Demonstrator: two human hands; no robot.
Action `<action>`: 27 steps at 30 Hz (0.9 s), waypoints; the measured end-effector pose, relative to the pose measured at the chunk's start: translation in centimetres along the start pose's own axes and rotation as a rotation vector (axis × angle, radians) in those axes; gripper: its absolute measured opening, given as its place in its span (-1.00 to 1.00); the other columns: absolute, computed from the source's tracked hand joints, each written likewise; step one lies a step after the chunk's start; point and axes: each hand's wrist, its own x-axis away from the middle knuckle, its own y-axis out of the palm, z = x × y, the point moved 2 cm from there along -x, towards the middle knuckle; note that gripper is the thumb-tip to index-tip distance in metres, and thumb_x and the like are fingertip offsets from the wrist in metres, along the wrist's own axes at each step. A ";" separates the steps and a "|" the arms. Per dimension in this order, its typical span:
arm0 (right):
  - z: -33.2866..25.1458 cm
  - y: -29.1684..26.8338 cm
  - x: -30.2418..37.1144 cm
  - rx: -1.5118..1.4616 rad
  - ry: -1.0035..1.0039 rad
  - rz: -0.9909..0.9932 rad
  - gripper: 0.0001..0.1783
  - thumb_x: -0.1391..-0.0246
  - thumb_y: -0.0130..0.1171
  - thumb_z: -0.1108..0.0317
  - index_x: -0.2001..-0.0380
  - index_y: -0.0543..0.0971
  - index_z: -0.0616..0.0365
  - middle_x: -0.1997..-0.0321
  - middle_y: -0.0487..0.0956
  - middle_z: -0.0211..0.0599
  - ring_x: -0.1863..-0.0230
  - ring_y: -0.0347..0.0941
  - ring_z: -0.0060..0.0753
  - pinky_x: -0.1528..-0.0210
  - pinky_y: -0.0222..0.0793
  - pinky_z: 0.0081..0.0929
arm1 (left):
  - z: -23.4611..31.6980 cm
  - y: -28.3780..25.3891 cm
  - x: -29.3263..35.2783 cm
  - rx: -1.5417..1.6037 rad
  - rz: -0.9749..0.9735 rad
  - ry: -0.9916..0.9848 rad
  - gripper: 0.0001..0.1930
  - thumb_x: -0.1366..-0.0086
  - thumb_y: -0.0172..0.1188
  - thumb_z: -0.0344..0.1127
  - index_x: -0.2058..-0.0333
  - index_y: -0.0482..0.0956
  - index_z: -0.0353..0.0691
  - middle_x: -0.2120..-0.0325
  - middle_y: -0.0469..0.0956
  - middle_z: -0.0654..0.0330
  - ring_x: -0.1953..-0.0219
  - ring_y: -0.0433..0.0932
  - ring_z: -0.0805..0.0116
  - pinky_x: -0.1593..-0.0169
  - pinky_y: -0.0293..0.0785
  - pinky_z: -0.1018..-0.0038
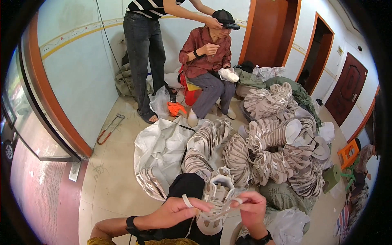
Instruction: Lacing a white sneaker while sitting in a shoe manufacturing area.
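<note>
— Where am I with this one?

— Lacing. The shoe upper [217, 200] sits on my lap over a black cloth [185, 188], toe toward me. My left hand [173, 212] has its grip closed on a white lace end [187, 201]; my right hand [252, 208] pinches the other end taut.

— How far along?

— I judge partway: some lace crosses the front, but both ends are loose, nothing tied.

— And what's left?

— Plenty. The heap of bundled uppers [265, 151] on the floor lies just beyond my knees.
</note>
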 end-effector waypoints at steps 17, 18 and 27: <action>-6.5 -13.1 0.2 -0.265 -0.413 0.313 -0.57 0.06 0.01 0.60 0.05 0.41 0.13 0.31 0.50 -0.29 0.39 0.41 -0.45 0.40 0.33 -0.54 | 3.5 -10.8 5.4 0.129 0.713 0.095 -0.66 -0.33 -0.14 -0.24 0.13 0.34 -0.47 0.73 0.36 0.22 0.59 0.49 0.26 0.35 0.46 0.38; -7.1 -14.4 0.7 -0.270 -0.429 0.328 -0.58 0.01 0.01 0.58 0.02 0.36 0.16 0.28 0.45 -0.31 0.38 0.37 -0.47 0.40 0.31 -0.56 | 4.1 -11.2 5.5 0.068 0.765 0.120 -0.64 -0.34 -0.14 -0.21 0.14 0.34 -0.47 0.74 0.33 0.24 0.60 0.48 0.28 0.36 0.46 0.38; -11.6 -19.0 4.0 -0.259 -0.558 0.266 -0.60 -0.07 -0.01 0.57 -0.01 0.28 0.25 0.25 0.38 -0.34 0.33 0.29 -0.50 0.39 0.27 -0.58 | 3.9 -14.0 7.8 0.099 0.947 0.115 -0.67 -0.32 -0.12 -0.16 0.17 0.41 -0.33 0.76 0.23 0.32 0.64 0.39 0.39 0.39 0.45 0.35</action>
